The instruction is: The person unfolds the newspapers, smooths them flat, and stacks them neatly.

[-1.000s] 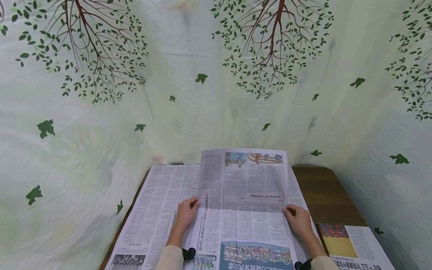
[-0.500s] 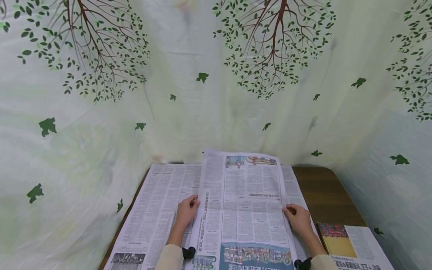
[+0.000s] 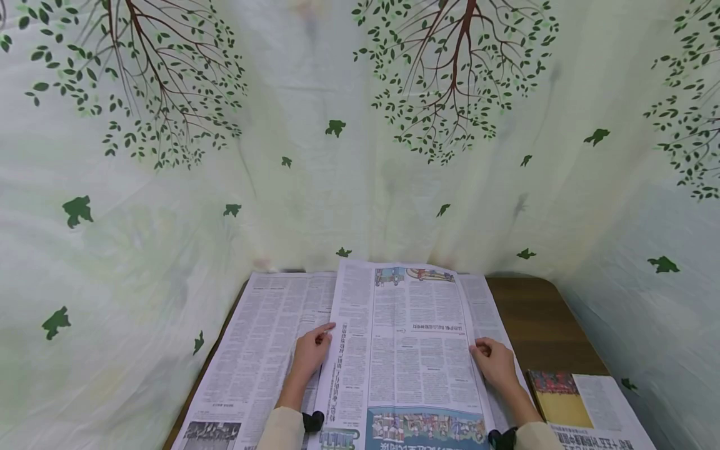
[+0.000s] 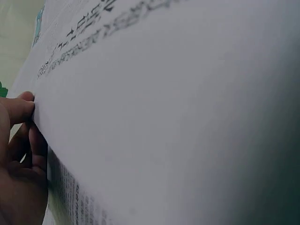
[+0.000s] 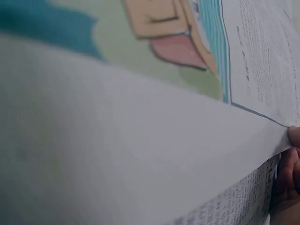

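A newspaper sheet [image 3: 416, 369] with cartoon pictures and a blue banner lies between my two hands in the head view, over a wider spread newspaper [image 3: 253, 350]. My left hand [image 3: 312, 351] pinches its left edge, the index finger reaching along the paper. In the left wrist view, thumb and fingertip of the left hand [image 4: 18, 150] meet at the sheet's edge. The right edge is pinched by my right hand [image 3: 496, 362]. The right wrist view shows the sheet [image 5: 140, 140] bowed up above the printed paper underneath, with part of the right hand [image 5: 288, 173] at its edge.
A folded newspaper [image 3: 599, 403] with a red and yellow picture lies at the right front. The brown wooden tabletop [image 3: 534, 319] shows along the right. Behind the table hangs a pale curtain [image 3: 394, 206] printed with trees and leaves.
The sheet's far end has sunk lower, and its far right corner has shifted left. My left index finger has stretched out slightly. Both hands stay nearly in place.
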A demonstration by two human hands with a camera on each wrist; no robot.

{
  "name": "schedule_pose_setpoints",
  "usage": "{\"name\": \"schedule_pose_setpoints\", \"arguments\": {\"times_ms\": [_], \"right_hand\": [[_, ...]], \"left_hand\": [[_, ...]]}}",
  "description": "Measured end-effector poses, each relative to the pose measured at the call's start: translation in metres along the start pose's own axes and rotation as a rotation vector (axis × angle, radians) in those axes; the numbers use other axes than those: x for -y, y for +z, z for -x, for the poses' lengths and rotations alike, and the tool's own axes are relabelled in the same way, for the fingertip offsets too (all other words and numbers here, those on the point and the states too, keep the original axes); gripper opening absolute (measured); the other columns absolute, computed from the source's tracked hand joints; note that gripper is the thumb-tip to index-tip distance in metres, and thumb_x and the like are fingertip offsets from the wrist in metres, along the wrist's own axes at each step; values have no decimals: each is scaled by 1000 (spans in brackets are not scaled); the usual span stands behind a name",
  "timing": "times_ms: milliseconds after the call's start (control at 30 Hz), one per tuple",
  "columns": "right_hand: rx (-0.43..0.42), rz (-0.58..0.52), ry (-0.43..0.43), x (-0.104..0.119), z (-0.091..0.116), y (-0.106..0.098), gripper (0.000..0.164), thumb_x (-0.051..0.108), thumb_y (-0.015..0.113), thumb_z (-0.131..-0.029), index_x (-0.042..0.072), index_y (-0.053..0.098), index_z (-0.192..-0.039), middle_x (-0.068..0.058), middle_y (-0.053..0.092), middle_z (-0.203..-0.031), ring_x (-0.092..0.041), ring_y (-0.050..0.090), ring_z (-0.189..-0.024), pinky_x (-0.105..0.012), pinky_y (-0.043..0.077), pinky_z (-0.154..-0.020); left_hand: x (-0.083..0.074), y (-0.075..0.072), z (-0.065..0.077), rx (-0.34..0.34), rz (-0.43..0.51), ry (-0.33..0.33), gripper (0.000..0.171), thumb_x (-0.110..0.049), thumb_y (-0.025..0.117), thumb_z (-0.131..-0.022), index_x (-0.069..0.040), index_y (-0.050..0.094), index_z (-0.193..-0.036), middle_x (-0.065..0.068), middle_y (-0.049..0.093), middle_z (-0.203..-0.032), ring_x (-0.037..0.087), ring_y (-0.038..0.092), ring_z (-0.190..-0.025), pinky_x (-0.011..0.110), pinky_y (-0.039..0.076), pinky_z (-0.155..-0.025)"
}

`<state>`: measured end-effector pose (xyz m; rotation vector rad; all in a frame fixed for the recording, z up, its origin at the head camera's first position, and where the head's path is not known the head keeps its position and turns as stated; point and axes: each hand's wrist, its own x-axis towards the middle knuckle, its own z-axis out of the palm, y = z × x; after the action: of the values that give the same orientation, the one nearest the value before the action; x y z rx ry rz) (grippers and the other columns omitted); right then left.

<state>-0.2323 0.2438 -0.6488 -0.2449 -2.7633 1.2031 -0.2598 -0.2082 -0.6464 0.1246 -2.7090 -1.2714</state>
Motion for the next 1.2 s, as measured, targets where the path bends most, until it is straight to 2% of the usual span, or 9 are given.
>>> {"name": "schedule_pose_setpoints", "arguments": {"times_ms": [167,333,500,567,733,800,933,1100,1200], "right_hand": [[1,-6,24,2,-3,0,28,19,71,-93,-3,74,-111,-7,72,-86,-12,59,-72,-26,46,-65],[37,-41,75,6,-4,-3,31,18,69,-94,-5,73,-114,-10,73,-90,-13,61,-74,-25,48,-64],[68,-57,88,7,-5,-6,32,18,69,-95,-5,72,-116,-11,73,-93,-14,62,-74,-25,49,-61],[68,-49,87,8,-6,-6,32,18,69,-95,-6,72,-115,-12,73,-92,-15,62,-74,-26,49,-62],[49,-26,97,8,-7,-5,32,19,69,-94,-6,72,-113,-12,74,-91,-17,63,-75,-28,49,-64],[46,-23,107,7,-8,-4,32,20,69,-94,-5,73,-113,-12,74,-91,-16,63,-75,-28,49,-64],[69,-51,104,6,-8,-5,35,23,68,-97,-4,71,-117,-13,73,-95,-16,62,-77,-27,49,-66],[124,-69,57,1,-5,-13,40,28,66,-101,-2,68,-128,-11,73,-103,-14,61,-83,-28,50,-69],[167,-72,44,1,0,-20,39,26,67,-101,-2,67,-129,-9,73,-102,-13,61,-82,-28,51,-68]], "left_hand": [[0,0,0,31,-10,8,21,-13,64,-100,-19,81,-112,3,77,-112,17,68,-96,36,54,-85],[-1,0,-1,66,-27,14,21,-12,62,-100,-16,81,-109,4,77,-108,15,62,-88,36,51,-81],[-1,0,-2,78,-28,-2,21,-14,63,-100,-16,80,-113,4,76,-111,14,62,-89,35,51,-83],[1,0,-2,86,-39,20,20,-16,67,-99,-15,79,-115,3,75,-103,13,59,-84,32,49,-78],[2,1,-2,118,-109,94,38,-28,81,-89,-12,76,-123,0,58,-91,13,46,-77,27,39,-71],[2,1,0,130,-136,107,49,-34,85,-84,-12,73,-127,2,56,-97,13,45,-80,28,39,-73],[1,2,1,149,-162,83,65,-41,89,-78,-14,69,-133,2,55,-107,14,46,-85,29,41,-78],[1,3,2,153,-163,80,67,-41,89,-79,-13,67,-136,3,54,-106,14,47,-87,31,43,-80],[1,4,3,151,-161,89,67,-40,89,-79,-12,67,-135,3,54,-105,14,48,-88,31,44,-79]]}}
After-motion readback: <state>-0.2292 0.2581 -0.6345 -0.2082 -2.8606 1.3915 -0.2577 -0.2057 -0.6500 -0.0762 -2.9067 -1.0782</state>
